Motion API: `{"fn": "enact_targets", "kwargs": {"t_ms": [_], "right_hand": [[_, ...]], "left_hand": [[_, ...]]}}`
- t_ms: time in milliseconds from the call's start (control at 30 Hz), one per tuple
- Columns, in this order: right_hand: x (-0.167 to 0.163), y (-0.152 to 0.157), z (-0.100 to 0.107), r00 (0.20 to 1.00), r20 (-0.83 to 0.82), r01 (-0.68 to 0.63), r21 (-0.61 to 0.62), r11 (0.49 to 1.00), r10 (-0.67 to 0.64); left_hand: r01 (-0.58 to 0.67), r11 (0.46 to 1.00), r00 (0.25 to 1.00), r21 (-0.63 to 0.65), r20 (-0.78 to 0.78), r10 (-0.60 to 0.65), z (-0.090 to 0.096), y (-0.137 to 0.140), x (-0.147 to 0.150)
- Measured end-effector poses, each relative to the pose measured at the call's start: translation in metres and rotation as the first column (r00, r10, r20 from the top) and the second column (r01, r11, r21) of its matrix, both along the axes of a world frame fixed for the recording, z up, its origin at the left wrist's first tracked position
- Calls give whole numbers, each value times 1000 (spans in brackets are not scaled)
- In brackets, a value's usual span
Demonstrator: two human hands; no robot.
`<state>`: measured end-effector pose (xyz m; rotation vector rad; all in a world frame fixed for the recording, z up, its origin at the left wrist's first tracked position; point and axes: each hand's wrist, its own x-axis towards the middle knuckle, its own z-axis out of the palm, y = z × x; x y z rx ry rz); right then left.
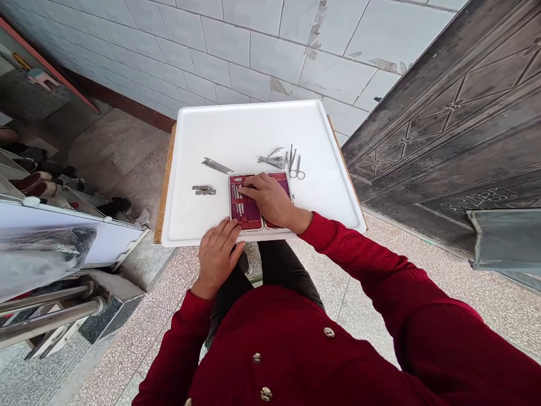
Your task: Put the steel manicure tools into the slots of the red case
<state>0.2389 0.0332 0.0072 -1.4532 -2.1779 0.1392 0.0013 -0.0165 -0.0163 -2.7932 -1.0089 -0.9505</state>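
Observation:
A manicure case (253,221) with a red and purple lining lies open near the front edge of a white foam board. Slim metal manicure tools (236,194) sit under the elastic loops in its left half. My right hand (273,197) reaches over the case, fingers drawn together at the upper ends of these tools; anything between the fingertips is too small to make out. Its palm covers the case's middle. My left hand (220,248) lies flat at the case's near left corner, fingers stretched out on the edge.
On the white foam board (249,129), nail clippers (204,190) lie left of the case. Slim metal tools (217,165) lie behind them. More clippers (270,161) and small scissors (297,169) lie beyond the case. A tiled wall stands behind, a dark patterned door (443,113) on the right.

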Motion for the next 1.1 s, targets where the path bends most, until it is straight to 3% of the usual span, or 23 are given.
{"fn": "enact_targets", "kwargs": {"t_ms": [800,933,1100], "right_hand": [[3,1,-1,995,-101,-24,-12,1000,22],[7,6,9,982,-187,-23,-36,999,16],[3,23,40,978,-209,-23,-148,989,-8]], "left_hand": [[1,1000,1000,22,14,-1,-1,0,0],[-1,1000,1000,16,20,1,-3,-1,-1],[2,1000,1000,20,18,-2,-4,-1,-1]]}}
